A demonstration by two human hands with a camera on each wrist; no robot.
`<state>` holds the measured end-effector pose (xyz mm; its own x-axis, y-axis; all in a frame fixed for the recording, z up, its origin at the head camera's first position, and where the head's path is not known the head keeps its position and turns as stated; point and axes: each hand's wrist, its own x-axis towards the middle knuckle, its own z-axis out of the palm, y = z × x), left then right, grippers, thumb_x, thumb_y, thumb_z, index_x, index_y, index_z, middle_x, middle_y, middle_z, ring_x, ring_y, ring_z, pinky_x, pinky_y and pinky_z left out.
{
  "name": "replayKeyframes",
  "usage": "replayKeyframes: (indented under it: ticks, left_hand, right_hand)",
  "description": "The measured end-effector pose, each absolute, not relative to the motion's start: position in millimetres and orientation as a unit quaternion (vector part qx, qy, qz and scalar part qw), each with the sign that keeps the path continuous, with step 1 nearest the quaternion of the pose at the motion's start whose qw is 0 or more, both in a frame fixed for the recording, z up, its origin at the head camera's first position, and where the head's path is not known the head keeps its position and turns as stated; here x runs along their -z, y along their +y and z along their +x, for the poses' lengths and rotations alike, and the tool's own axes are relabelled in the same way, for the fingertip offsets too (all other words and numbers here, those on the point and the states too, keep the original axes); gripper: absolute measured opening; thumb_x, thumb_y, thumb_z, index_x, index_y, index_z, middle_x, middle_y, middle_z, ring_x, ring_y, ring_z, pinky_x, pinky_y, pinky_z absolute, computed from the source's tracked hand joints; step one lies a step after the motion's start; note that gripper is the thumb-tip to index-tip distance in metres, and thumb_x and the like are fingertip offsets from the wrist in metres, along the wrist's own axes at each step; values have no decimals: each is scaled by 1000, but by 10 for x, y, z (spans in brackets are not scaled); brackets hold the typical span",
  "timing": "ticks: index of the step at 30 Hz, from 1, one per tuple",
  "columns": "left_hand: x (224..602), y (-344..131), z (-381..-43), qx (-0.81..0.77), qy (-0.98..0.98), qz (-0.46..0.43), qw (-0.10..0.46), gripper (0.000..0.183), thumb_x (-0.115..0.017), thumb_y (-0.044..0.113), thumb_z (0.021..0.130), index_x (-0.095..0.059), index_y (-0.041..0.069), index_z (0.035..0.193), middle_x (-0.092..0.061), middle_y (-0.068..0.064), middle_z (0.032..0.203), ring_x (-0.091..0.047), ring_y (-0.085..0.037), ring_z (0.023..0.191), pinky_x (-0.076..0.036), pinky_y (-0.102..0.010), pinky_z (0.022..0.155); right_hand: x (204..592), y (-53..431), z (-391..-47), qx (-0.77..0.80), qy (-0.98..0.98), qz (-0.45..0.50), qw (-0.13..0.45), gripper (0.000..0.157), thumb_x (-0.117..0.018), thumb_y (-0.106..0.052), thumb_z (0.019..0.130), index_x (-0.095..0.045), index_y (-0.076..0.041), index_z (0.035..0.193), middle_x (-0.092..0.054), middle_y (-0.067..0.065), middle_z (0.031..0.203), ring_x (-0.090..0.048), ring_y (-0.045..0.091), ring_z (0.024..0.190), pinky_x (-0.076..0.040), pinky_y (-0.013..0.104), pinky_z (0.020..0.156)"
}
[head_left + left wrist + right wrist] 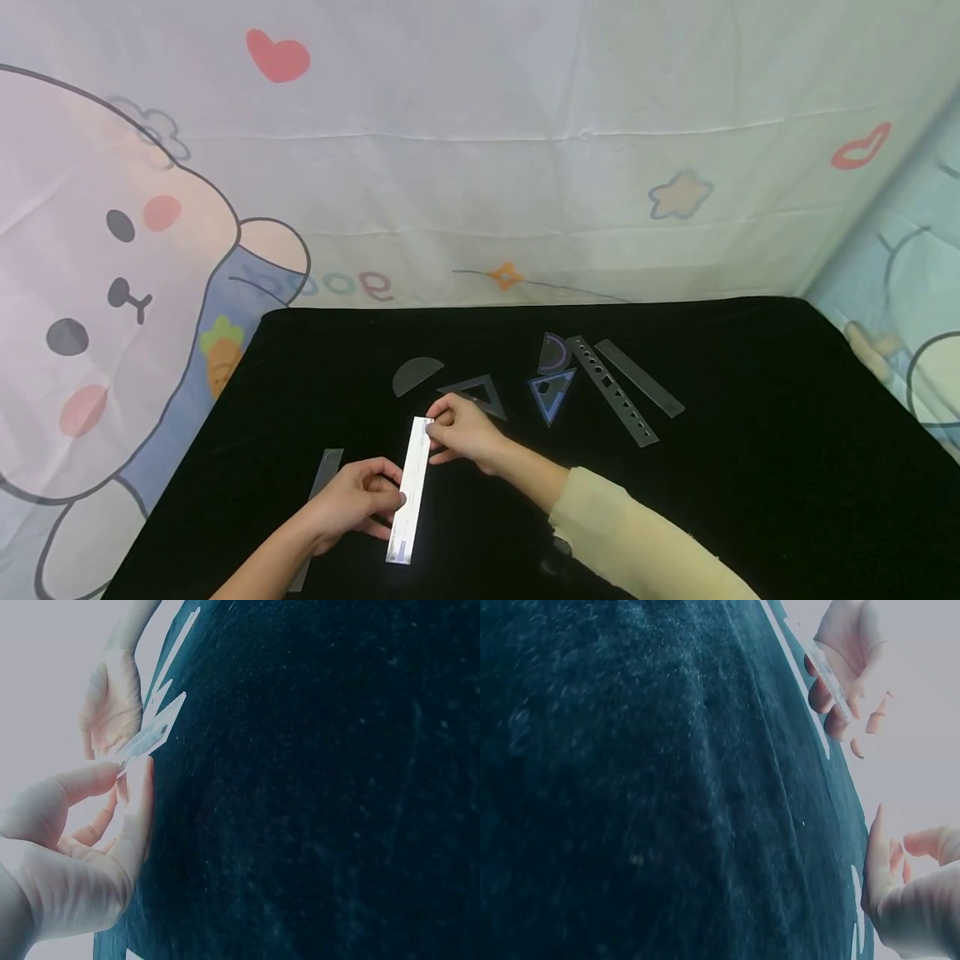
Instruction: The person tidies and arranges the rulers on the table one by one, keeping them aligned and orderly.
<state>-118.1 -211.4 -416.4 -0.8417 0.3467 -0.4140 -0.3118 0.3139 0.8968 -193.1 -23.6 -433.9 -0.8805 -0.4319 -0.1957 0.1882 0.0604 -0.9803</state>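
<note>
A clear straight ruler (408, 492), bright white with glare, is held tilted above the black cloth. My left hand (358, 500) pinches its left edge below the middle, thumb in front. At the upper right edge, my right hand (465, 432) pinches the ruler between thumb and fingers. The left wrist view shows the ruler (154, 735) between the left thumb and fingertips, with the right hand (112, 705) beyond it. Glare in the right wrist view hides the contact near the right hand (915, 896); the left hand (847, 645) appears above, holding the ruler (825, 671).
Behind the hands lie a clear protractor (415, 375) and a clear set square (491, 396). Farther right are a purple-marked protractor (553, 353), a blue-edged triangle (551, 398), a stencil ruler (615, 393) and a plain ruler (641, 379). Another ruler (327, 468) lies partly under the left hand.
</note>
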Motion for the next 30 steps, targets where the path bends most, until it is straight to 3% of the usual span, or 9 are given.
replayKeyframes:
  ticks: [16, 30]
  left_hand:
    - [4133, -2351, -1078, -562, 775, 1, 287, 30, -60, 12, 87, -50, -2, 111, -61, -9, 84, -62, -20, 75, -58, -37, 67]
    - [4131, -2504, -1024, -541, 796, -14, 273, 31, -60, 10, 85, -49, -2, 112, -61, -10, 84, -62, -21, 73, -57, -37, 63]
  right_hand:
    - [4369, -442, -1892, 643, 718, -102, 245, 16, -57, -1, 85, -51, -3, 100, -57, 7, 82, -59, 13, 67, -57, 28, 58]
    - [4375, -649, -1875, 572, 781, -137, 209, 11, -59, -3, 85, -53, -8, 93, -56, 3, 78, -57, 12, 62, -54, 22, 51]
